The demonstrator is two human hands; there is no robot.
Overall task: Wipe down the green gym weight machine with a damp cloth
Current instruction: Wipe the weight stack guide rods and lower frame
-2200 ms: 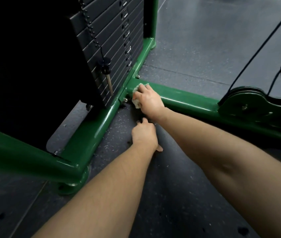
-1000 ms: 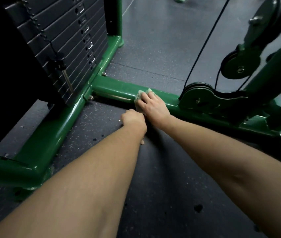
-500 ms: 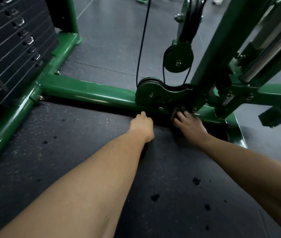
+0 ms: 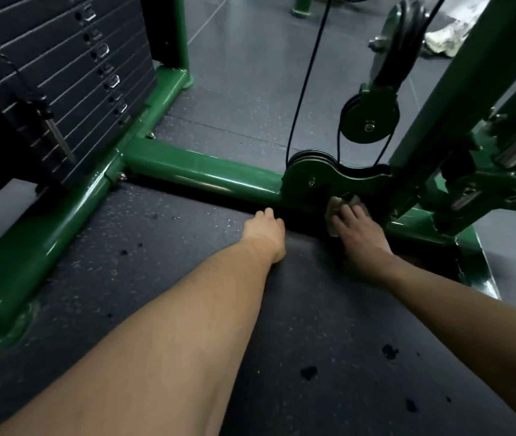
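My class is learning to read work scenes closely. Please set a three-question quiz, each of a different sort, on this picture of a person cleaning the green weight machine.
1. True or false: the left hand holds the cloth.
2. Multiple choice: where is the cloth being pressed? A) on the weight stack; B) at the base of the pulley bracket, on the floor bar; C) on the upper pulley.
3. Fill in: the left hand rests on the dark rubber ____.

Key
1. False: the right hand holds it.
2. B.
3. Floor.
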